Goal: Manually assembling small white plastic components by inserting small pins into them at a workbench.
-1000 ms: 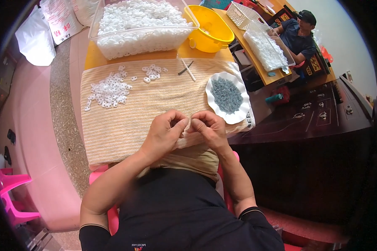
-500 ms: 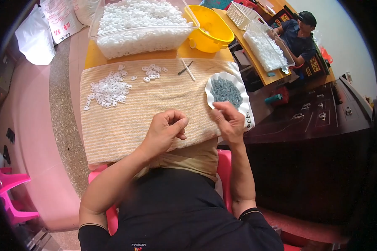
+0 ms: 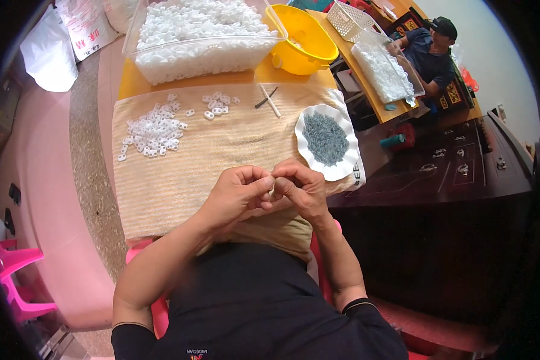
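Fingertips to fingertips, my left hand (image 3: 239, 195) and my right hand (image 3: 303, 191) come together over the near edge of the striped cloth (image 3: 222, 141). Both are closed in a pinch. A tiny pale bit shows between them, mostly covered by the fingers, so its kind cannot be told. Just beyond my right hand stands a white scalloped dish (image 3: 302, 141) full of thin grey-blue slivers (image 3: 325, 139). Farther left on the cloth lies a pile of small white oval plastic pieces with holes (image 3: 155, 131), with a smaller group of the same pieces (image 3: 217, 103) beside it.
A white stick and a dark stick (image 3: 269, 101) lie crossed on the cloth. Behind it stand a clear bin (image 3: 207, 45) of white pieces and a yellow basin (image 3: 303, 42). A co-worker (image 3: 432, 54) sits at another table, far right. A dark cabinet (image 3: 426, 174) flanks my right.
My right hand has moved left and nearer, from the edge of the scalloped dish to my left hand's fingertips. My left hand has stayed almost in place.
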`<state>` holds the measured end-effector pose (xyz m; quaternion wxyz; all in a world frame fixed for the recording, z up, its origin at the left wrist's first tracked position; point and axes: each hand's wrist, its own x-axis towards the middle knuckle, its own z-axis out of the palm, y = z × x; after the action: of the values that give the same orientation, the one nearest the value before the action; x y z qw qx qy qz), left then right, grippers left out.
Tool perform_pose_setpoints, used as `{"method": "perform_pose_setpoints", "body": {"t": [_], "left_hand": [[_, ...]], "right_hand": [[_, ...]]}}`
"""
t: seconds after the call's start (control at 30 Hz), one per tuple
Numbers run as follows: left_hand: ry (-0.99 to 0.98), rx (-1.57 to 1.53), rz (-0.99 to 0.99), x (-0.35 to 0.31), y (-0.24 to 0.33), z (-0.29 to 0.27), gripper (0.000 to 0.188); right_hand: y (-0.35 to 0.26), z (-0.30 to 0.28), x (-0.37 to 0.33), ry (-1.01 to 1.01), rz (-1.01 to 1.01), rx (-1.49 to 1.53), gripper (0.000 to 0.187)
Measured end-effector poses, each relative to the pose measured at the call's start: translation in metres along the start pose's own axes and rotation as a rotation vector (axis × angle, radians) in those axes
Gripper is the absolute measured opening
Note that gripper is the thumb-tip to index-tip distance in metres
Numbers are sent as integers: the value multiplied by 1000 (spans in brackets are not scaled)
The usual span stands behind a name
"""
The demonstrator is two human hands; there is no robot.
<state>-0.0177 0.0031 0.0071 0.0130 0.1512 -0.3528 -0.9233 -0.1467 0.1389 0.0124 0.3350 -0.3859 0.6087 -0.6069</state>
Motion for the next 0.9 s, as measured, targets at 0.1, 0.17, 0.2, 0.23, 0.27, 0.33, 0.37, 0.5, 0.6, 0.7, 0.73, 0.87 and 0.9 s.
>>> {"method": "perform_pose_setpoints", "body": {"t": [0.1, 0.17, 0.2, 0.23, 0.27, 0.33, 0.37, 0.5, 0.6, 0.7, 0.73, 0.87, 0.9], "left_hand": [[-16, -53, -32, 0, 1, -2, 13], [-24, -80, -38, -1, 2, -1, 13], [-7, -76, -63, -3, 5, 2, 13], [11, -73, -88, -5, 7, 4, 13], [9, -72, -87, -4, 7, 4, 13], [19, -123, -48, -4, 7, 3, 12], [19, -124, -48, -4, 8, 3, 12], [162, -110, 73, -2, 8, -1, 11], [190, -115, 93, 0, 8, -5, 12], [208, -102, 88, 1, 9, -7, 14], [204, -96, 90, 1, 10, -6, 15], [245, -79, 54, 1, 13, -6, 17], [251, -74, 65, 2, 13, -6, 17]], "right_hand": [[-5, 1, 1, -26, -19, 18, 11], [-6, 1, 1, -39, -14, 19, 10], [-7, 1, 1, -36, -43, -14, 10], [-7, 2, 1, -32, -73, -48, 9], [-6, 3, 2, -32, -74, -49, 9], [-3, 4, 2, 18, -9, 75, 9], [-1, 3, 3, 18, -9, 74, 9], [1, 2, 11, 77, 42, 127, 10], [1, 4, 18, 85, 59, 141, 11], [7, 1, 23, 67, 97, 138, 12], [8, 1, 25, 66, 81, 128, 12], [15, 2, 25, 69, 84, 134, 11], [16, 3, 25, 66, 91, 127, 11]]}}
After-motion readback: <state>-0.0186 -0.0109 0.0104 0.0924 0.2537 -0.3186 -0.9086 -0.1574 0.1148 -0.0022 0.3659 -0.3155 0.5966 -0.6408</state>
